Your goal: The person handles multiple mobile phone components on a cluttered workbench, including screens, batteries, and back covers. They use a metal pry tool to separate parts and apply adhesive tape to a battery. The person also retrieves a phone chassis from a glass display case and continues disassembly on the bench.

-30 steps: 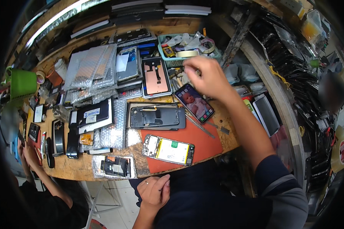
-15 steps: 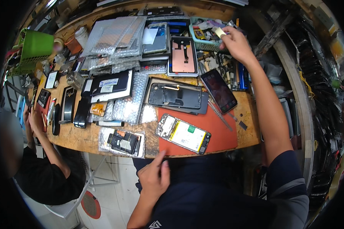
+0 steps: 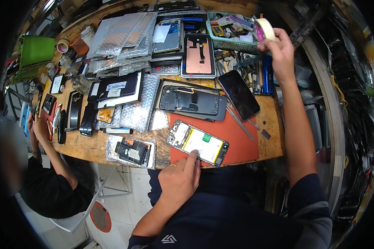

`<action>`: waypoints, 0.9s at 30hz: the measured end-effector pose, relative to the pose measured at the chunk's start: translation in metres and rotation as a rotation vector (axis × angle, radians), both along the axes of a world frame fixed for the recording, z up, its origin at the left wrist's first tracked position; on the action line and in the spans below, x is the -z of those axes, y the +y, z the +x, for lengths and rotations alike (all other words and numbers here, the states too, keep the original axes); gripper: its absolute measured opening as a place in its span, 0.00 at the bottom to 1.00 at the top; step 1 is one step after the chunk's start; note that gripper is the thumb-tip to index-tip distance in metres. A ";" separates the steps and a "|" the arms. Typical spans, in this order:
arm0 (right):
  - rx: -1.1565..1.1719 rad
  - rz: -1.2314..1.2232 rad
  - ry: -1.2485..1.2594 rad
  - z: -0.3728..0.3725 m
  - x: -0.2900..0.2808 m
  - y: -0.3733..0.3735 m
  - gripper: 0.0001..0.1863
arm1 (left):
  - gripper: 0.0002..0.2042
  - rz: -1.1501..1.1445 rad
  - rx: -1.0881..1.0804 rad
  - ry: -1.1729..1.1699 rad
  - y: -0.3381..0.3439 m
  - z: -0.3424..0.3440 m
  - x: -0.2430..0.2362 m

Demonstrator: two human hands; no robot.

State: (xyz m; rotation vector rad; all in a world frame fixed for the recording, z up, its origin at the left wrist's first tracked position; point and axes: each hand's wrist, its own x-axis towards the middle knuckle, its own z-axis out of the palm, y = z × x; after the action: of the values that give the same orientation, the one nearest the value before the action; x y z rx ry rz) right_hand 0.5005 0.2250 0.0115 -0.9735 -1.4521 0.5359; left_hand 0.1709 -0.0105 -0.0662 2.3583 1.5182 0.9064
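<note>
My right hand (image 3: 280, 50), raised beside the basket, is closed on a roll of cream-coloured tape (image 3: 268, 28) with a pink inner core. On the orange-red mat (image 3: 241, 145) lies an opened phone (image 3: 180, 133), its white, yellow-edged battery facing up with a green sticker on it. My left hand (image 3: 180, 176) is at the table's front edge, index finger stretched out onto the battery's near side and the other fingers curled loosely. It holds nothing. Above the mat sits a dark phone back cover (image 3: 189, 101). A complete phone (image 3: 239, 94) with a dark screen rests to its right.
A green basket (image 3: 232, 44) of small parts stands at the back. Bubble-wrapped packages (image 3: 120, 37) are stacked at the back left. Tweezers (image 3: 239, 122) lie across the mat. A bagged bundle of parts (image 3: 133, 152) lies front left. Another person (image 3: 56, 178) works at the far left.
My right hand has lifted the tape roll up and to the right, away from the basket. My left hand has moved up onto the opened phone. The complete phone's screen has gone dark.
</note>
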 end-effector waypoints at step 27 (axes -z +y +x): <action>-0.576 -0.396 0.194 -0.103 0.041 -0.186 0.13 | 0.28 -0.046 0.181 -0.609 0.044 0.013 -0.033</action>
State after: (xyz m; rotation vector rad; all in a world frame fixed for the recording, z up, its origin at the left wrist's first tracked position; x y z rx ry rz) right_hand 0.3974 0.0392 -0.0299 -0.7626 -1.4719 1.3420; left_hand 0.1835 0.0336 -0.0328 1.8879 1.0499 1.3568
